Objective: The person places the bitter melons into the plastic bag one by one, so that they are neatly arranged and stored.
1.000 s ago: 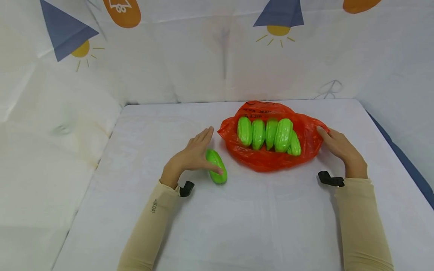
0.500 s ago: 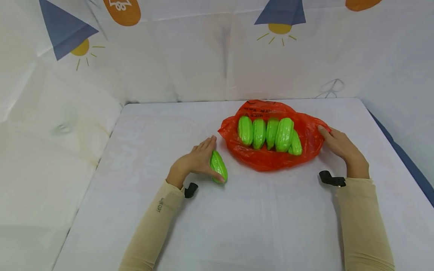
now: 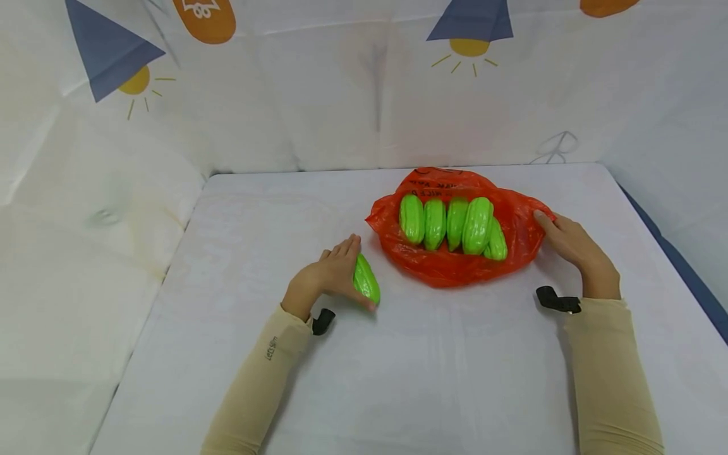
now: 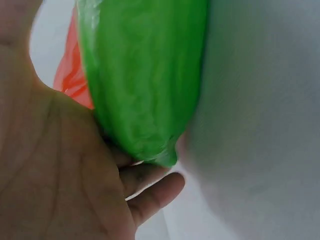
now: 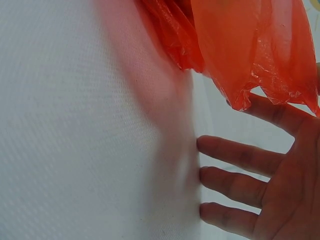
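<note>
On the white table lies a single green ribbed gourd [image 3: 366, 281], glossy and with a small pointed tip. My left hand [image 3: 327, 276] is around it, thumb by the near end and fingers by the far end. In the left wrist view the fingers pass behind the gourd's tip [image 4: 145, 100]; its other end is cut off. A red plastic bag [image 3: 449, 275] lies to the right, bearing several similar gourds [image 3: 476, 226] in a row. My right hand [image 3: 577, 253] pinches the bag's right edge, the other fingers spread in the right wrist view.
The white-covered table [image 3: 443, 373] ends at a back edge just behind the bag. Pale fabric walls [image 3: 318, 101] with printed shapes stand at the back and left. Each wrist has a black strap piece [image 3: 557, 300].
My left hand has moved slightly right and toward me, closing in around the single gourd, which has shifted a little. The right hand has kept its hold on the bag.
</note>
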A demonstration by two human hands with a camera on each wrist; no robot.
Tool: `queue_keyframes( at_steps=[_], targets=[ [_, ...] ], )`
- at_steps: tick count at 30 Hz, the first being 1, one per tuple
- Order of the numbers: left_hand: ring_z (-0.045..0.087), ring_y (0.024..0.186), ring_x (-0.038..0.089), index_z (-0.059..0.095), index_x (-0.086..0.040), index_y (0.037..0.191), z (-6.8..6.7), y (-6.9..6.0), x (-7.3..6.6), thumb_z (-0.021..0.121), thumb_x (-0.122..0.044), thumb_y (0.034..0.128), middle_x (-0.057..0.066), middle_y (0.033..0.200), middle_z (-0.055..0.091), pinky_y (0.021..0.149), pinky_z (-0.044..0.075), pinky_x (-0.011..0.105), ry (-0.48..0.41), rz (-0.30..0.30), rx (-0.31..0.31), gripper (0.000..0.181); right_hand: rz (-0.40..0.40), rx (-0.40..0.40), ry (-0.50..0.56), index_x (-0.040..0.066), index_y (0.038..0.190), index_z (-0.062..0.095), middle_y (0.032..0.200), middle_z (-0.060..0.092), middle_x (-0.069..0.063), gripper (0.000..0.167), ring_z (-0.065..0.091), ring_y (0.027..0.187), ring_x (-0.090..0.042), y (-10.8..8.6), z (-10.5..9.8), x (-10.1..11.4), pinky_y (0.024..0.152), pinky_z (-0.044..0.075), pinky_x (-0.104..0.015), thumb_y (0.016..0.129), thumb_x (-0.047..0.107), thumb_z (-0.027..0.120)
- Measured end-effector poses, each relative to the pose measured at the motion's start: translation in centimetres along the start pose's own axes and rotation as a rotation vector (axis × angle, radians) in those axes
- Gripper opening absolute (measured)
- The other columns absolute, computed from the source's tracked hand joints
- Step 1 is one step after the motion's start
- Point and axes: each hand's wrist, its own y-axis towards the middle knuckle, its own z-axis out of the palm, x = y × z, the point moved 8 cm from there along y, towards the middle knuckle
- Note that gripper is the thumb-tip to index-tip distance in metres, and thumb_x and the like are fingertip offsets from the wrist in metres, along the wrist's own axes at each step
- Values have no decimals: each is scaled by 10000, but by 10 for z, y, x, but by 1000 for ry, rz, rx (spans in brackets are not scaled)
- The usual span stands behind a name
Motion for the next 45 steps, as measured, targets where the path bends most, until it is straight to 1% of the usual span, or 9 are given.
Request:
queue_keyframes(
  at_steps=[2, 7, 11, 16, 21, 26, 33, 40, 45],
  targets=[
    [24, 1528, 326, -36, -22, 1566, 2, 0, -2, 816, -644, 643, 143, 1653, -29, 1225, 143, 521, 3, 8, 10, 1402, 5, 4, 0, -65, 1532, 64, 1492, 229, -389, 978, 230, 1344, -577, 0, 0, 0, 1058, 244, -736, 944, 715, 114],
    [-49, 1530, 296, -21, -15, 1566, 0, 2, -2, 861, -585, 627, 145, 1651, -48, 1236, 134, 458, -26, 46, -28, 1408, -4, -5, -2, -64, 1533, 78, 1490, 239, -386, 962, 234, 1347, -576, 0, -1, 0, 1058, 245, -735, 952, 702, 113],
    [-62, 1529, 295, -10, -36, 1570, -2, 3, 2, 871, -580, 616, 137, 1652, -50, 1233, 141, 463, -61, 22, -34, 1408, -11, -12, 2, -69, 1531, 91, 1484, 252, -384, 954, 237, 1348, -576, 0, -2, 1, 1059, 246, -734, 958, 693, 113],
    [81, 1517, 347, 63, -100, 1574, -3, 1, 6, 840, -622, 627, 167, 1641, 42, 1187, 258, 534, -54, -45, -14, 1332, -15, -18, 7, -77, 1527, 106, 1473, 266, -383, 955, 242, 1347, -577, -1, -2, 0, 1058, 250, -734, 960, 691, 119],
    [233, 1473, 326, 73, -80, 1568, -4, 2, 6, 837, -632, 623, 143, 1618, 155, 1169, 314, 501, -41, -34, -29, 1335, -14, -17, 13, -71, 1529, 101, 1471, 266, -385, 956, 242, 1346, -581, -1, -2, -1, 1057, 247, -737, 958, 695, 125],
    [356, 1367, 283, 86, -27, 1545, -10, 2, 4, 858, -601, 614, 126, 1562, 240, 1146, 365, 439, -71, 24, -76, 1338, -20, -20, 5, -85, 1522, 119, 1457, 279, -384, 960, 249, 1341, -572, -1, -1, 1, 1064, 247, -730, 959, 693, 120],
    [329, 1384, 276, 109, -17, 1540, -30, -5, -2, 906, -535, 589, 138, 1576, 222, 1171, 330, 423, -149, 149, -186, 1344, -28, -32, 2, -105, 1502, 178, 1406, 334, -366, 972, 289, 1312, -545, 1, -1, 3, 1060, 271, -723, 957, 699, 129],
    [355, 1345, 241, 118, -18, 1538, -30, -3, -10, 892, -560, 596, 117, 1530, 283, 1172, 328, 395, -155, 204, -177, 1335, -15, -20, -2, -90, 1518, 136, 1444, 295, -374, 981, 259, 1332, -562, 2, 0, -1, 1059, 254, -731, 949, 710, 120],
    [373, 1342, 240, 142, -27, 1534, -42, 1, -22, 899, -547, 592, 115, 1506, 321, 1166, 338, 381, -125, 252, -218, 1316, -19, -27, 15, -96, 1504, 182, 1418, 332, -360, 977, 283, 1319, -544, 1, 0, -2, 1063, 263, -725, 952, 708, 136]
  ],
)
